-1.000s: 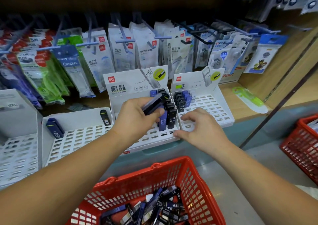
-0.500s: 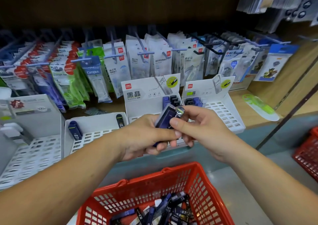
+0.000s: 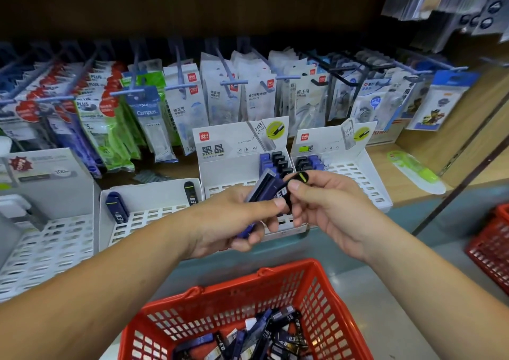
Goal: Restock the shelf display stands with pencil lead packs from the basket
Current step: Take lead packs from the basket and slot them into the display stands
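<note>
Standing just behind the person, I can see both hands meet above the near edge of the shelf (image 3: 391, 150). The left hand (image 3: 231, 222) is curled round a small bundle of lead packs (image 3: 263, 187), blue and black, fanned out past its thumb. The right hand (image 3: 330, 205) pinches one black pack (image 3: 283, 194) at the top of that bundle between thumb and forefinger, and looks to be drawing it free. The supply sits lower down, with a loose heap of packs (image 3: 264, 335) in the red basket (image 3: 192, 293) nearest us.

Behind the hands, the middle stand (image 3: 234, 144) has a short row of packs standing upright at its far right corner. The right stand (image 3: 369, 167) holds a few at its far left. The left stand (image 3: 154, 216) has only two packs, leaning against its back wall.

These packs look like slim, rigid plastic cases. I would guess they are light and rather slick (a bundle like that could easily slide apart). The leads inside would be brittle, so a drop is worth avoiding. I think the sensible hold is a pinch across the flat faces near the cap end. That leaves the lower end free to go straight down into a slot of the grid, because a tilted pack would likely catch on the ribs.
</note>
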Tool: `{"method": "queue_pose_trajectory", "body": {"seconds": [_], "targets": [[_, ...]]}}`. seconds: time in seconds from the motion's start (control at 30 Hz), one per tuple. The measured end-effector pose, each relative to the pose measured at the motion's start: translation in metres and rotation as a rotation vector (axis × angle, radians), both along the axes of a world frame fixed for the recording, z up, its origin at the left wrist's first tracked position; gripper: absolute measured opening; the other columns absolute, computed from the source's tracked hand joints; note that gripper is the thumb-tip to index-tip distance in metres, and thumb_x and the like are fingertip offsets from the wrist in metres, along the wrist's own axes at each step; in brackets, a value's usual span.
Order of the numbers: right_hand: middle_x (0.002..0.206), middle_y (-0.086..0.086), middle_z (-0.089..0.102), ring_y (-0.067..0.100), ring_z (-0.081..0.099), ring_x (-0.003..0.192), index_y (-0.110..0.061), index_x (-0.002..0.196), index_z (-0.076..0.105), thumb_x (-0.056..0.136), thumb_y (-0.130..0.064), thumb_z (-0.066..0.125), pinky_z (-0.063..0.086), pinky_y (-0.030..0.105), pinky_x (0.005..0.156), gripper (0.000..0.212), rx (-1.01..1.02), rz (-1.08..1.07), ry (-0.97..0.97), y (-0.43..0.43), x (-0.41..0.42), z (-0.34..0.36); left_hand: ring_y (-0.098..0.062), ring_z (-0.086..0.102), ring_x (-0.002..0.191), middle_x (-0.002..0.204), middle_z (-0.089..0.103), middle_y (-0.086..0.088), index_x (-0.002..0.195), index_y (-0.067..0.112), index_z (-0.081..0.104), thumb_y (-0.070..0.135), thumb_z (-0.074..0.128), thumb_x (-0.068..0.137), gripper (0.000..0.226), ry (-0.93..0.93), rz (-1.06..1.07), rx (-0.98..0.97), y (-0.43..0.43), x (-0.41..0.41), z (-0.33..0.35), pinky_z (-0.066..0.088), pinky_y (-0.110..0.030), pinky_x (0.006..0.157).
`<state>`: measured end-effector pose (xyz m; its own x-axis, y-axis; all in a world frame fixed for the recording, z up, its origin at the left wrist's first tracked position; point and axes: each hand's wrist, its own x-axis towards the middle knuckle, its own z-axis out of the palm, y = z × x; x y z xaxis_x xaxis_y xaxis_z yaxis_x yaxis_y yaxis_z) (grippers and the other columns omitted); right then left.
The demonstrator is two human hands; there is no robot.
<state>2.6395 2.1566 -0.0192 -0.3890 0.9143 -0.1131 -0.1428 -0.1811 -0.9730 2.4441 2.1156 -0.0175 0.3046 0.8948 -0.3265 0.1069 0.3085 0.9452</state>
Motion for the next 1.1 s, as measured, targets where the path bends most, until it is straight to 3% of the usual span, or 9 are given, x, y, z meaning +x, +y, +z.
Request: {"method": "queue_pose_trajectory", "body": {"seconds": [0.13,0.23,0.33,0.43,0.57,0.7,0.9,1.1], "targets": [[0.075,0.012,0.058,0.02,0.054,0.062,-0.006,0.089,0.071,0.094,-0.016,0.071,0.05,0.031,0.057,0.012,0.071,-0.124,-0.105,0.005,0.0,-0.003,-0.012,0.03,0.046,0.064,0.045,-0.002,0.101,0.012,0.058,0.028,0.068,0.099,0.019,0.137,0.099,-0.013,-0.004,-0.009,-0.005,0.02,-0.021,0.044],[0.08,0.021,0.065,0.028,0.058,0.066,-0.001,0.096,0.071,0.096,-0.018,0.07,0.054,0.036,0.064,0.017,0.097,-0.108,-0.118,0.002,-0.014,-0.008,-0.01,0.025,0.047,0.06,0.036,0.004,0.102,0.022,0.063,0.044,0.068,0.096,0.023,0.175,0.11,-0.04,-0.021,-0.019,-0.002,0.02,-0.022,0.044],[0.081,0.022,0.069,0.031,0.063,0.068,0.0,0.098,0.072,0.095,-0.013,0.071,0.058,0.04,0.069,0.013,0.109,-0.062,-0.105,-0.005,-0.039,-0.008,-0.011,0.027,0.049,0.067,0.039,0.003,0.105,0.018,0.059,0.059,0.053,0.099,0.042,0.088,0.248,-0.13,-0.036,-0.033,0.001,0.017,-0.02,0.043],[0.073,0.017,0.068,0.025,0.067,0.062,0.001,0.1,0.07,0.091,-0.003,0.073,0.06,0.032,0.06,0.01,0.074,-0.071,-0.055,-0.011,-0.067,-0.005,-0.011,0.027,0.047,0.065,0.044,0.001,0.101,0.018,0.05,0.046,0.044,0.106,0.029,-0.001,0.399,-0.171,-0.054,-0.055,0.0,0.015,-0.019,0.042],[0.076,0.016,0.071,0.026,0.071,0.063,0.003,0.101,0.067,0.087,-0.001,0.077,0.062,0.036,0.063,0.018,0.035,-0.1,-0.046,-0.014,-0.098,-0.005,-0.011,0.032,0.049,0.069,0.051,0.0,0.097,0.015,0.048,0.043,0.049,0.107,0.03,0.066,0.493,-0.114,-0.084,-0.091,-0.013,0.021,-0.022,0.043],[0.082,0.018,0.074,0.029,0.075,0.071,0.001,0.101,0.068,0.09,0.001,0.074,0.064,0.033,0.067,0.012,0.047,-0.152,-0.085,-0.014,-0.118,-0.011,-0.01,0.035,0.048,0.068,0.056,-0.001,0.099,0.01,0.054,0.044,0.048,0.107,0.035,0.146,0.62,-0.087,-0.102,-0.114,-0.029,0.026,-0.022,0.042],[0.082,0.016,0.076,0.024,0.076,0.073,-0.01,0.099,0.07,0.1,-0.001,0.06,0.064,0.031,0.073,0.013,0.135,-0.158,-0.224,-0.009,-0.141,-0.022,-0.014,0.048,0.045,0.071,0.07,-0.008,0.103,0.002,0.061,0.043,0.049,0.107,0.043,0.195,0.599,-0.002,-0.089,-0.125,-0.033,0.03,-0.021,0.04],[0.075,0.006,0.075,0.023,0.074,0.076,-0.025,0.091,0.075,0.096,-0.005,0.067,0.063,0.033,0.075,0.022,0.321,-0.142,-0.4,0.005,-0.15,-0.034,-0.019,0.053,0.048,0.081,0.076,-0.014,0.106,0.005,0.061,0.046,0.05,0.105,0.042,0.196,0.57,0.019,-0.081,-0.133,-0.035,0.028,-0.02,0.041]]}}
